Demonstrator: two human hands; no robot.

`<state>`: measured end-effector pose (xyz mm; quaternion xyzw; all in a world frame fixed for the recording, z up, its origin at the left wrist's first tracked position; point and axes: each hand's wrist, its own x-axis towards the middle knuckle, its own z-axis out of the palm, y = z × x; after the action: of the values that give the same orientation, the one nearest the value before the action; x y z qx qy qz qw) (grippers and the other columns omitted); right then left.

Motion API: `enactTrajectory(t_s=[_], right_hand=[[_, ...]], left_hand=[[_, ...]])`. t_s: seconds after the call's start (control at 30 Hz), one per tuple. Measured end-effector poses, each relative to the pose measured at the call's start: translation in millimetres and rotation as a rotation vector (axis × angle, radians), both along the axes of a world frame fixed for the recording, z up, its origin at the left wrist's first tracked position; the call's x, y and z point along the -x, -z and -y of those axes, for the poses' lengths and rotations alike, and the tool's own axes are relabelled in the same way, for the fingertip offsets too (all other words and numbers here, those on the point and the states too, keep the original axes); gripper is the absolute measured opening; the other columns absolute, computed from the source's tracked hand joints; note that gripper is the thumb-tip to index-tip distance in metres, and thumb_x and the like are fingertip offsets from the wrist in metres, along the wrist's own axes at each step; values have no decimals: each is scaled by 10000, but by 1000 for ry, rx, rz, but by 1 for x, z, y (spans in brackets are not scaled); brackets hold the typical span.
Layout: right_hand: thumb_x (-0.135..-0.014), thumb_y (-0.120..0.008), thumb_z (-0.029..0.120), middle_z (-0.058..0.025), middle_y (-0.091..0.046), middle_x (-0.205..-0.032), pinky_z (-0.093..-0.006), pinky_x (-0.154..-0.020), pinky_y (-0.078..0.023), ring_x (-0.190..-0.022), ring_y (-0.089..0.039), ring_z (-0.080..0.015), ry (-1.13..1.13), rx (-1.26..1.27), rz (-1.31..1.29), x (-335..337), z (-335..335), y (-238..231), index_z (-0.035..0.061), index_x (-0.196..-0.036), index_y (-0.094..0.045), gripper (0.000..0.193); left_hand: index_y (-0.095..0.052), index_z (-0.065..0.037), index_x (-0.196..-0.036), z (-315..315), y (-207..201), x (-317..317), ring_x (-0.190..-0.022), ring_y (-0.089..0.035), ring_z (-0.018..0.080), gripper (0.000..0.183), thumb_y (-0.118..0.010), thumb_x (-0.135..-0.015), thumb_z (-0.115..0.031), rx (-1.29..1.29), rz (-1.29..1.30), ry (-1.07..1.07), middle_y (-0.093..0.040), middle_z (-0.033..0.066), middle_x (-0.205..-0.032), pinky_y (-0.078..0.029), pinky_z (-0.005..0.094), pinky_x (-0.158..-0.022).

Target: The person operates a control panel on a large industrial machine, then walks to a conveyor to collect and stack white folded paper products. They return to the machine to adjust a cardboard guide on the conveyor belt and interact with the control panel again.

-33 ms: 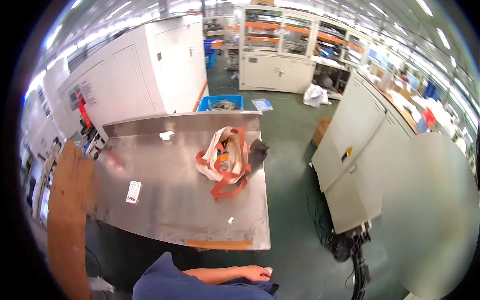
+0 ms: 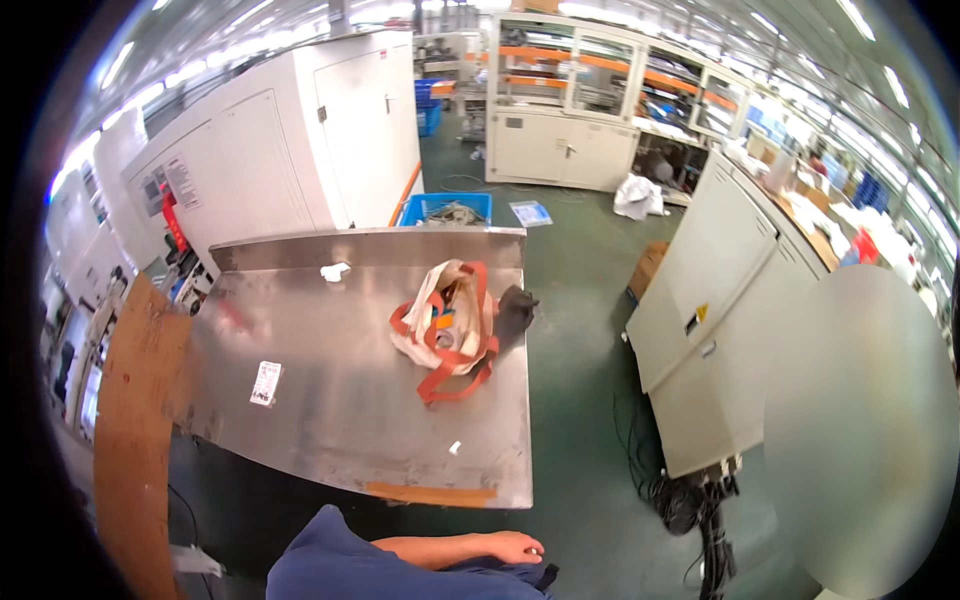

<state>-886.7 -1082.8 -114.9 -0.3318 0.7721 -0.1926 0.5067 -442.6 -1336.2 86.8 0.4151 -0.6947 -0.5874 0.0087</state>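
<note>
Cream bag (image 2: 471, 328) sits on the metal table (image 2: 340, 350); whether the left hand (image 2: 515, 547) is open, I cannot tell.

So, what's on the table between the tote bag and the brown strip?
In the head view, a small white scrap lies between the bag and strip.
</note>
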Motion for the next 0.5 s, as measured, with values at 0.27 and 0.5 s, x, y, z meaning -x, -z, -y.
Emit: enactTrajectory(t_s=[0.27,0.5], right_hand=[[-933,-552,258,-42,-570,-686,-278,-438,-418,-533,-517,-136,-246,-211,35,58,204,9,46,-958,-599,219],[-933,-556,283,-58,-600,-712,-281,-438,-428,-541,-543,-150,-541,-77,33,180,449,63,44,-1010,-604,255]], left_hand=[[-586,-129,-1248,210,-2,68,-1024,-635,281,488,-523,-889,-454,79,143,-327,-680,106,-1091,-495,402,-871],[-691,-101,-1013,241,129,28,-1010,-633,318,371,-536,-849,-396,-161,511,-836,-676,139,-1054,-505,435,-853]])
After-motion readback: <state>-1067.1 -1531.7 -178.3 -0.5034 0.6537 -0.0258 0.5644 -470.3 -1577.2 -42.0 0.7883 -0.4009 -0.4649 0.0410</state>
